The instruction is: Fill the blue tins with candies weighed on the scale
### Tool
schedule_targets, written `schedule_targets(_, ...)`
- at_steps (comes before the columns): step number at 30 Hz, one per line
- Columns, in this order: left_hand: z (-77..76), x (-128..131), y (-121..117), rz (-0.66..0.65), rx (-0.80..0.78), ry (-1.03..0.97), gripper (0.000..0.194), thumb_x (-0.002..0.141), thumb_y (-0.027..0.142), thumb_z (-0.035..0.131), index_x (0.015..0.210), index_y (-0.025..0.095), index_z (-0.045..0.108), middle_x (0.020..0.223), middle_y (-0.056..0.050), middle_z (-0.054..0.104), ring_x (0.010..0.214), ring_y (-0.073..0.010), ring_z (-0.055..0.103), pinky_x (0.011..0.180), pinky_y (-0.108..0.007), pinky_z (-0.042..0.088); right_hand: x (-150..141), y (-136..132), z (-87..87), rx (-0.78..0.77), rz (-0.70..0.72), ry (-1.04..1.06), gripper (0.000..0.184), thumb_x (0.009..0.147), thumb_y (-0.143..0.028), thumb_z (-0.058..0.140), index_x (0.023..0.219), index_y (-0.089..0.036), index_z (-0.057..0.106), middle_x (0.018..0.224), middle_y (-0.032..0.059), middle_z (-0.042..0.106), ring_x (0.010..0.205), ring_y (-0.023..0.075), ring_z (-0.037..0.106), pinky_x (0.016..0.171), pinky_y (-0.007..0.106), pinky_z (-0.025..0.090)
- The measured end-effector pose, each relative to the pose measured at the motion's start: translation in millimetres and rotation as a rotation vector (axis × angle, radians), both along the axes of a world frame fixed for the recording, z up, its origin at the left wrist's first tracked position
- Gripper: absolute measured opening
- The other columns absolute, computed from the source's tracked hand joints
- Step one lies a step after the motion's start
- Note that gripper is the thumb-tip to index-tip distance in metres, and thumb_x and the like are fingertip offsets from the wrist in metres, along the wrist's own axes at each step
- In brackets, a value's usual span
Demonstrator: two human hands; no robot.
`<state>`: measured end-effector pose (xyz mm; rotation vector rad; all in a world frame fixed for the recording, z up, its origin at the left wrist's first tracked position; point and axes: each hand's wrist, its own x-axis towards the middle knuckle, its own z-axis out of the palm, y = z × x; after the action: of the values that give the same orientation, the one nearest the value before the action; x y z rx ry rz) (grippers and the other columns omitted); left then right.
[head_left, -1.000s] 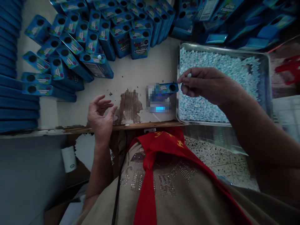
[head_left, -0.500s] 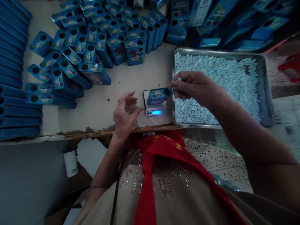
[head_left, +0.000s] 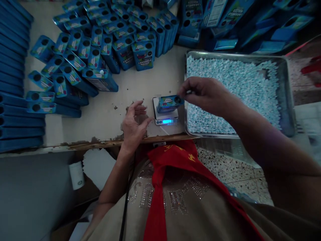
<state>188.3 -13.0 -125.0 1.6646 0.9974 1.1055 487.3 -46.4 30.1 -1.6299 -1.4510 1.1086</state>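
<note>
One head view, dim. Display of the small scale partly covered by a pixelated patch; digits unreadable. Boxes at far right are dark and blurred, several cut off by the frame. The right forearm hides part of the tray; the red object at right is smeared and cut off.

Right hand: thumb and index finger pinch a pale pellet, mostly hidden by the fingers, at the right end of the blue box. Remaining fingers curled in. Box sits on the scale, dark round opening in its top, near the tray's left rim. Left hand: empty, just left of the scale, thumb apart from loosely bent fingers.

Against the first frame, the left hand is closer to the scale. Against the second, the right hand is turned further over and less of the pellet shows.

Materials: tray is shiny metal, rectangular, round-cornered, spread with small pale-blue pellets; a bare patch at far right. Table pale, paint chipped, near edge raw wood. Upright boxes crowd the far left, glossy, rounded corners, round openings; one at the cluster's near side has a pale pellet on its top. Flat-sided blue boxes line the left edge. Red cloth apron below.
</note>
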Motion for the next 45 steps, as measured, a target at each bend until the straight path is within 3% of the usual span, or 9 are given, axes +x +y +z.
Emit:
schedule_targets(4, -1.4, -3.2, 0.6, 0.0, -0.022, -0.004, 0.065, 0.098, 0.044, 0.109, 0.15, 0.026, 0.075, 0.128, -0.007, 0.081, 0.113, -0.0267, 0.083, 0.107, -0.04, 0.074, 10.8, 5.1, 2.3, -0.182, -0.065, 0.279, 0.015, 0.094, -0.018, 0.096, 0.09, -0.026, 0.085, 0.085, 0.0024, 0.074, 0.082, 0.0191, 0.069, 0.074, 0.033, 0.059)
schedule_targets(7, -5.2, -6.1, 0.0, 0.009, -0.06, -0.029, 0.061, 0.095, 0.034, 0.108, 0.147, 0.027, 0.077, 0.128, -0.007, 0.082, 0.114, -0.0276, 0.084, 0.11, -0.042, 0.074, 13.3, 4.3, 2.6, -0.133, -0.092, 0.297, 0.009, 0.096, -0.025, 0.097, 0.097, -0.026, 0.089, 0.089, 0.0031, 0.08, 0.081, 0.0172, 0.071, 0.072, 0.03, 0.062)
schedule_targets(11, -8.1, -9.3, -1.2, 0.022, -0.098, -0.048, 0.06, 0.093, 0.029, 0.107, 0.146, 0.026, 0.079, 0.129, -0.007, 0.083, 0.116, -0.0285, 0.085, 0.114, -0.044, 0.075, 7.9, 2.5, 6.7, -0.019, -0.023, 0.058, 0.004, 0.101, -0.023, 0.091, 0.099, -0.027, 0.091, 0.081, 0.0013, 0.08, 0.07, 0.0165, 0.068, 0.066, 0.03, 0.058)
schedule_targets(19, -8.2, -15.8, 3.6, 0.03, -0.09, -0.058, 0.052, 0.087, 0.023, 0.108, 0.134, 0.025, 0.088, 0.13, -0.008, 0.084, 0.122, -0.0326, 0.084, 0.118, -0.047, 0.075, -13.6, 21.3, 19.6, 0.099, 0.207, -0.48, 0.041, 0.083, 0.012, 0.084, 0.072, -0.028, 0.081, 0.077, 0.0015, 0.066, 0.077, 0.0205, 0.058, 0.081, 0.036, 0.049)
schedule_targets(27, -1.5, -17.0, 3.8, 0.001, -0.029, 0.072, 0.041, 0.095, 0.023, 0.105, 0.133, 0.027, 0.088, 0.131, -0.007, 0.084, 0.122, -0.0316, 0.084, 0.117, -0.045, 0.074, -21.8, 23.8, 21.1, 0.052, 0.331, -0.833, 0.028, 0.098, -0.002, 0.075, 0.093, -0.024, 0.091, 0.09, 0.0054, 0.08, 0.087, 0.0263, 0.076, 0.092, 0.041, 0.059)
schedule_targets(35, 15.8, 0.4, 10.7, -0.042, 0.207, 0.156, 0.045, 0.106, 0.033, 0.106, 0.142, 0.025, 0.08, 0.134, -0.01, 0.083, 0.122, -0.0326, 0.085, 0.113, -0.048, 0.074, -7.1, 13.0, 35.8, 0.11, 0.189, -0.721, 0.024, 0.098, -0.015, 0.082, 0.117, -0.023, 0.093, 0.1, 0.0035, 0.089, 0.085, 0.0211, 0.082, 0.086, 0.035, 0.062)
schedule_targets(39, 47.0, 53.2, 19.6, -0.215, 0.469, 0.398, 0.073, 0.1, 0.04, 0.114, 0.159, 0.025, 0.074, 0.158, -0.017, 0.077, 0.151, -0.0433, 0.074, 0.132, -0.062, 0.063, 20.0, 38.1, 18.3, 0.133, 0.066, -0.52, 0.017, 0.103, -0.027, 0.078, 0.114, -0.024, 0.092, 0.09, 0.0061, 0.086, 0.083, 0.0254, 0.084, 0.084, 0.04, 0.065)
schedule_targets(42, 63.5, 86.8, 20.5, -0.409, 0.498, 0.67, 0.052, 0.107, 0.029, 0.106, 0.152, 0.03, 0.08, 0.148, -0.015, 0.082, 0.141, -0.0415, 0.079, 0.119, -0.058, 0.071, 28.1, 71.8, -8.2, 0.113, 0.079, -0.323, 0.017, 0.107, -0.035, 0.074, 0.111, -0.027, 0.089, 0.09, 0.0058, 0.085, 0.083, 0.0268, 0.083, 0.083, 0.043, 0.068)
schedule_targets(45, 75.9, 70.2, 24.3, -0.415, 0.428, 0.781, 0.034, 0.115, 0.023, 0.094, 0.146, 0.033, 0.083, 0.138, -0.012, 0.085, 0.131, -0.0351, 0.084, 0.104, -0.05, 0.075, 13.0, 102.1, -34.4, 0.064, 0.135, -0.23, 0.017, 0.107, -0.036, 0.072, 0.111, -0.029, 0.087, 0.095, 0.0071, 0.086, 0.081, 0.0241, 0.078, 0.08, 0.041, 0.065)
